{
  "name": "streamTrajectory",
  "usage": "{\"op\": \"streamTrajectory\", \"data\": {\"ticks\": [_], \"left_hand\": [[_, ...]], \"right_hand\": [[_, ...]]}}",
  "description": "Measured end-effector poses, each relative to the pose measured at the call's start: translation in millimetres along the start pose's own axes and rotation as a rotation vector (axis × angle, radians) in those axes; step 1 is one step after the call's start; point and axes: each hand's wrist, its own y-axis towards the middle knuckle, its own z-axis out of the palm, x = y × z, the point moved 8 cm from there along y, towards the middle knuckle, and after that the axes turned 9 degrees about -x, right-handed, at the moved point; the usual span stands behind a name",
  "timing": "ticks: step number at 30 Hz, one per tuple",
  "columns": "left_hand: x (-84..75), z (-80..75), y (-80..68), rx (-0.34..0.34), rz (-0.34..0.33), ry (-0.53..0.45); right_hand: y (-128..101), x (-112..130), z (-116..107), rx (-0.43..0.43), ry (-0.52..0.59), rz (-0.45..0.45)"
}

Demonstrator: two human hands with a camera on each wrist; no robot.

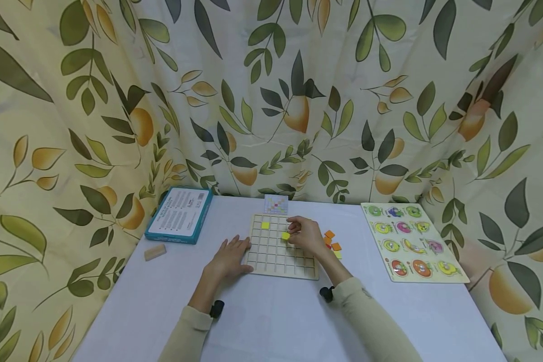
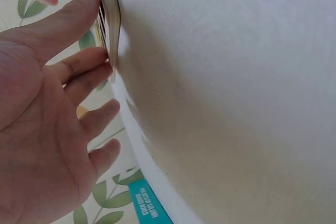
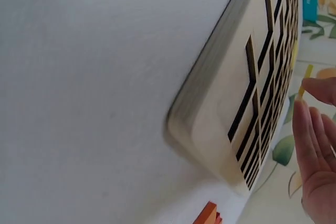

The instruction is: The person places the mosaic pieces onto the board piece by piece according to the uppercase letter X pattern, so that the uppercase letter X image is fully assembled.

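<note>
A wooden grid board [image 1: 271,256] lies on the white table [image 1: 271,322]. One yellow tile [image 1: 265,225] sits in a cell near its far left. My right hand [image 1: 304,234] pinches a second yellow tile [image 1: 285,236] just over the board's upper middle; the right wrist view shows that tile [image 3: 305,80] edge-on between fingertips above the board [image 3: 236,114]. My left hand [image 1: 230,257] lies flat with straight fingers against the board's left edge [image 2: 111,19], holding nothing.
Loose orange and yellow tiles [image 1: 332,242] lie right of the board. A pattern card [image 1: 276,204] stands behind it. A teal box [image 1: 179,214] and a small wooden block [image 1: 155,252] are at left, a fruit puzzle board [image 1: 409,242] at right. Leaf-print curtain surrounds the table.
</note>
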Motion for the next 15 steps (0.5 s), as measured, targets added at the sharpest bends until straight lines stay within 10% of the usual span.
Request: {"op": "streamTrajectory", "data": {"ticks": [15], "left_hand": [[0.5, -0.9, -0.5, 0.002, 0.004, -0.017]], "right_hand": [[13, 11, 25, 0.024, -0.025, -0.036]]}}
